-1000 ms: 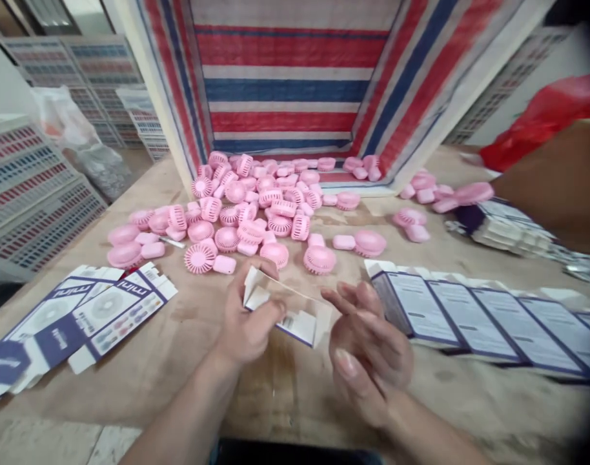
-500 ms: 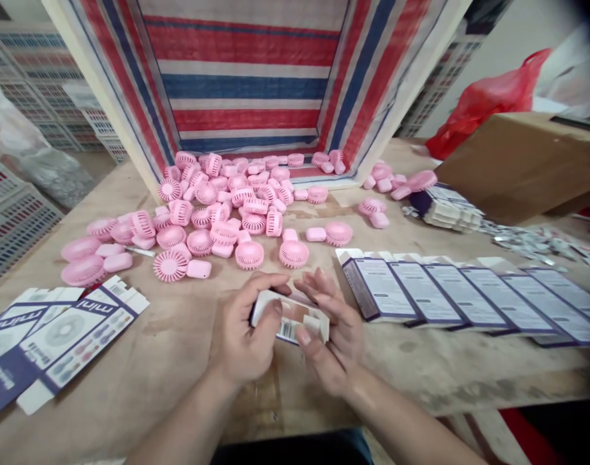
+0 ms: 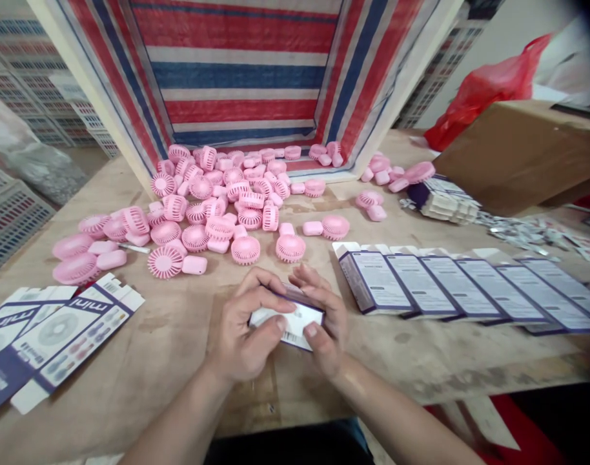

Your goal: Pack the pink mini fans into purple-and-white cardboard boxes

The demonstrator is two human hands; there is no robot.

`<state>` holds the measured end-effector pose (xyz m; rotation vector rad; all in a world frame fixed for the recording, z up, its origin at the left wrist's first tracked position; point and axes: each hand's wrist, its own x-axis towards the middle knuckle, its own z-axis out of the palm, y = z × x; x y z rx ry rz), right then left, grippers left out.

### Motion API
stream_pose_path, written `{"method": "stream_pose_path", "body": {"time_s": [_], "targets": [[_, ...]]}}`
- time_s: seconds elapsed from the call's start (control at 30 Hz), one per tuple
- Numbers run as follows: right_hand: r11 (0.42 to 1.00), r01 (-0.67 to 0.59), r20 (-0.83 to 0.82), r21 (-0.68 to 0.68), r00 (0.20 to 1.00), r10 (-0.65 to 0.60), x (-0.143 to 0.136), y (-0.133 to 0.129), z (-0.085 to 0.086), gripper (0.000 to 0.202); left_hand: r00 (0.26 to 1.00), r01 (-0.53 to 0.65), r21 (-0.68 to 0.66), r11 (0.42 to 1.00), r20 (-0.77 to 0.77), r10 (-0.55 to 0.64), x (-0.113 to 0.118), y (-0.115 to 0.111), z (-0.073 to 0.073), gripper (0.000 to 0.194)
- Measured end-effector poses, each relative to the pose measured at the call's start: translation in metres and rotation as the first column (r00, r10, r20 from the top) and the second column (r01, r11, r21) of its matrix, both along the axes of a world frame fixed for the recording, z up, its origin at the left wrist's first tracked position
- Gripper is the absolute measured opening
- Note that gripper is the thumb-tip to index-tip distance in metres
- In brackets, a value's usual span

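Note:
A small white and purple cardboard box point(image 3: 299, 318) is held up between both hands, its end panel with a barcode turned toward me. My left hand point(image 3: 254, 323) grips the left side, thumb pressed on the panel. Around the right side are the fingers of my right hand point(image 3: 326, 323), with that thumb on the panel's right corner. Past the hands lie many pink handheld mini fans point(image 3: 290, 247). Flat printed cartons marked "mini" point(image 3: 77, 336) rest to the left. On the right, several white and purple boxes point(image 3: 382, 281) lie in an overlapping row.
A frame lined with red, white and blue striped cloth point(image 3: 241, 77) stands behind the fans. At the right are a brown cardboard box point(image 3: 522, 155), a red plastic bag point(image 3: 488, 90), a stack of folded cartons point(image 3: 445, 199) and scattered small packets point(image 3: 527, 232).
The box's end, which stood partly open, now shows a closed white panel. My right fingers have curled in around its side. The whole view has shifted slightly.

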<state>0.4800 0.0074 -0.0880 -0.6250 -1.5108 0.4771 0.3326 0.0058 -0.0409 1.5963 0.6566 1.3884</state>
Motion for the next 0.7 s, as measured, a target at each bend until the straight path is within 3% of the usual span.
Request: {"method": "stream_pose_path", "body": {"time_s": [0.13, 0.2, 0.3, 0.37, 0.43, 0.5, 0.53, 0.57, 0.6, 0.7], "targets": [[0.999, -0.009, 0.005, -0.043, 1.0, 0.009, 0.0, 0.002, -0.005, 0.042, 0.984, -0.141, 0.009, 0.99, -0.104, 0.142, 0.002, -0.001, -0.005, 0.015], [0.999, -0.02, 0.008, -0.043, 1.0, 0.021, 0.0, 0.0, -0.007, 0.043, 0.984, -0.155, -0.025, 0.988, -0.089, 0.152, 0.002, -0.006, -0.007, 0.018], [0.997, -0.068, 0.01, -0.034, 0.998, 0.068, -0.002, -0.005, -0.011, 0.047, 0.976, -0.09, -0.254, 0.963, 0.17, 0.136, 0.004, -0.012, -0.011, 0.028], [0.995, -0.093, 0.035, -0.042, 0.995, 0.094, -0.003, -0.008, -0.014, 0.05, 0.883, -0.075, -0.522, 0.849, 0.361, 0.301, 0.006, -0.014, -0.014, 0.042], [0.995, -0.088, 0.075, -0.047, 0.993, 0.091, -0.004, -0.012, -0.018, 0.053, 0.826, -0.003, -0.773, 0.634, 0.355, 0.437, 0.007, -0.018, -0.016, 0.046], [0.997, -0.071, 0.118, -0.039, 0.99, 0.075, -0.002, -0.015, -0.023, 0.055, 0.874, 0.107, -0.9, 0.422, 0.287, 0.391, 0.003, -0.024, -0.019, 0.046], [0.997, -0.068, 0.141, -0.021, 0.988, 0.07, -0.001, -0.017, -0.026, 0.058, 0.898, 0.139, -0.921, 0.363, 0.272, 0.346, -0.001, -0.027, -0.021, 0.046], [0.998, -0.07, 0.166, 0.004, 0.984, 0.068, 0.001, -0.018, -0.031, 0.061, 0.911, 0.141, -0.925, 0.352, 0.261, 0.32, -0.005, -0.029, -0.023, 0.046], [0.997, -0.069, 0.188, 0.019, 0.98, 0.064, 0.004, -0.02, -0.037, 0.062, 0.916, 0.116, -0.916, 0.384, 0.248, 0.316, -0.011, -0.032, -0.025, 0.048], [0.998, -0.007, 0.203, -0.062, 0.979, 0.019, 0.012, -0.028, -0.06, 0.063, 0.947, 0.022, -0.836, 0.549, 0.193, 0.256, -0.024, -0.035, -0.03, 0.053]]}}
